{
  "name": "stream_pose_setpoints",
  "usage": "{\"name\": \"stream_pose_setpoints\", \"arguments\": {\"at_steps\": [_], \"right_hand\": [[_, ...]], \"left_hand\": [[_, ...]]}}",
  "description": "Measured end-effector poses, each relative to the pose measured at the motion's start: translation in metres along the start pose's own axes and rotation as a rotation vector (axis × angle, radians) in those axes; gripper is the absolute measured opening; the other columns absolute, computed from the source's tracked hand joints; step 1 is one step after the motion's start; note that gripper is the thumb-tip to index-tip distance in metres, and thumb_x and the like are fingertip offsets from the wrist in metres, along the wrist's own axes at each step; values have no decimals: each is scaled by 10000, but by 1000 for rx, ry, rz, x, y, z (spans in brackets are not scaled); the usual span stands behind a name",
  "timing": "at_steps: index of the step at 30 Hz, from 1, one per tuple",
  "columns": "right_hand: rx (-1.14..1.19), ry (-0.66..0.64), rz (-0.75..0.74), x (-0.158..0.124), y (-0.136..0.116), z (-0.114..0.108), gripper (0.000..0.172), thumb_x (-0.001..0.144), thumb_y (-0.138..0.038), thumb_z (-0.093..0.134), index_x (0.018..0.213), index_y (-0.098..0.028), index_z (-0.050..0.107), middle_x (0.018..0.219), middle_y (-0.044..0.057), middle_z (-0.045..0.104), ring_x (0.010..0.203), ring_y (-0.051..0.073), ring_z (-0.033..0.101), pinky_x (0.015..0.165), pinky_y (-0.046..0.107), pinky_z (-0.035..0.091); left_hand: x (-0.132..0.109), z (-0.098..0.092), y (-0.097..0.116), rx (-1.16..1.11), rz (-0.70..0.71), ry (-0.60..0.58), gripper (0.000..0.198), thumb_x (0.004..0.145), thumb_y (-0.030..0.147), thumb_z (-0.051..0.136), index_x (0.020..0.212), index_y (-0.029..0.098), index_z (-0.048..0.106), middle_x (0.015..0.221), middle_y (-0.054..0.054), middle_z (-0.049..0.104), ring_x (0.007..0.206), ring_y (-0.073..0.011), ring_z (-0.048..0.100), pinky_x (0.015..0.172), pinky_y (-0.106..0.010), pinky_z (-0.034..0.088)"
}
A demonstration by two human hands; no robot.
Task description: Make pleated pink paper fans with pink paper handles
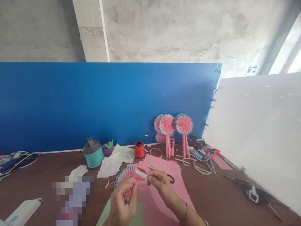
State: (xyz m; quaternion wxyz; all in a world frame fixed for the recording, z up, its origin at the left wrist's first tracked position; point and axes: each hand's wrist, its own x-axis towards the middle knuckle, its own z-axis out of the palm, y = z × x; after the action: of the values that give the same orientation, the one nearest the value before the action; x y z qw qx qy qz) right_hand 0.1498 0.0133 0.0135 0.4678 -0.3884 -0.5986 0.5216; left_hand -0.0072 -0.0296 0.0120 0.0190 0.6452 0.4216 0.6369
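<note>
My left hand is closed, thumb and fingers pinched together on a pink pleated paper fan with a blue and white zigzag edge. Part of the fan is hidden behind that hand. Between the thumb and fingers of my right hand is a short white strip, its free end lying over the fan. Beneath both hands are pink paper sheets, with pale green paper at the lower left. Scissors with a black handle rest on the pink sheets, partly covered by my right hand.
Finished pink round fans lean against the blue partition. Along the back stand a teal container, a purple pot and a red thread spool. White strip coils and a black glue gun lie on the right.
</note>
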Motion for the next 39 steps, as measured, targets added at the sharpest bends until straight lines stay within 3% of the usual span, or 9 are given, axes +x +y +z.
{"name": "stream_pose_setpoints", "arguments": {"at_steps": [2, 7, 12, 19, 22, 24, 29, 33, 39], "right_hand": [[31, 34, 27, 3, -2, -5, 238, 720, -404, 606, 636, -182, 631, 573, -3, 543, 643, 170, 518, 673, 283, 403], [-348, 379, -34, 20, 7, -39, 262, 807, -382, 469, 739, -193, 637, 653, 27, 597, 655, 196, 547, 637, 302, 415], [-788, 467, -283, 24, 33, -46, 335, 762, -200, 479, 1057, -183, 636, 1107, 133, 631, 1084, 301, 532, 941, 462, 378], [-500, 38, -527, -9, 14, -3, 292, 859, -268, 526, 1148, -241, 559, 1135, 77, 611, 1081, 213, 546, 920, 325, 434], [-468, 31, -482, -11, 11, 5, 85, 864, -242, 512, 854, -208, 589, 834, 37, 634, 816, 180, 581, 764, 296, 446], [-489, 64, -443, -7, 16, 5, 141, 867, -222, 475, 752, -197, 552, 736, 21, 605, 719, 166, 552, 704, 289, 421], [-474, 173, -281, 8, 27, -6, 127, 809, -248, 465, 712, -188, 521, 715, 32, 590, 700, 179, 522, 693, 299, 397], [-381, 113, -85, 15, 30, -11, 141, 753, -277, 459, 674, -179, 523, 674, 22, 575, 643, 160, 491, 616, 272, 378], [-322, 72, -39, 16, 36, -11, 108, 701, -254, 505, 662, -172, 564, 641, -6, 554, 619, 138, 462, 579, 253, 342]], "left_hand": [[6, -7, 6, -56, 32, -34, 216, 823, 121, 546, 662, 208, 430, 619, -5, 639, 457, -81, 539, 435, -177, 454], [29, -27, 15, -161, -111, 297, 191, 752, 211, 663, 822, 199, 486, 675, -8, 649, 566, -126, 617, 530, -220, 511], [39, -24, 9, -200, -545, 44, 352, 753, 393, 638, 1009, 207, 483, 748, 12, 641, 494, -102, 566, 478, -208, 458], [34, -17, 7, -84, -581, -443, 285, 834, 366, 493, 1085, 232, 491, 812, 9, 638, 516, -109, 548, 539, -230, 443], [32, -13, 11, 34, -558, -507, 256, 835, 337, 467, 1066, 241, 522, 852, -10, 661, 645, -150, 618, 607, -246, 454], [34, -13, 11, 122, -567, -540, 259, 840, 319, 453, 1080, 253, 526, 875, -16, 686, 726, -169, 645, 668, -255, 456], [49, -23, -6, 539, -599, -486, 263, 853, 260, 420, 1084, 247, 544, 1030, -59, 702, 887, -212, 659, 723, -276, 428], [51, -20, -30, 730, -608, -660, 148, 811, 262, 456, 757, 216, 587, 816, -76, 715, 805, -246, 662, 632, -288, 409], [31, 5, -49, 662, -556, -683, 42, 663, 237, 596, 652, 200, 580, 737, -85, 677, 773, -291, 655, 612, -301, 405]]}}
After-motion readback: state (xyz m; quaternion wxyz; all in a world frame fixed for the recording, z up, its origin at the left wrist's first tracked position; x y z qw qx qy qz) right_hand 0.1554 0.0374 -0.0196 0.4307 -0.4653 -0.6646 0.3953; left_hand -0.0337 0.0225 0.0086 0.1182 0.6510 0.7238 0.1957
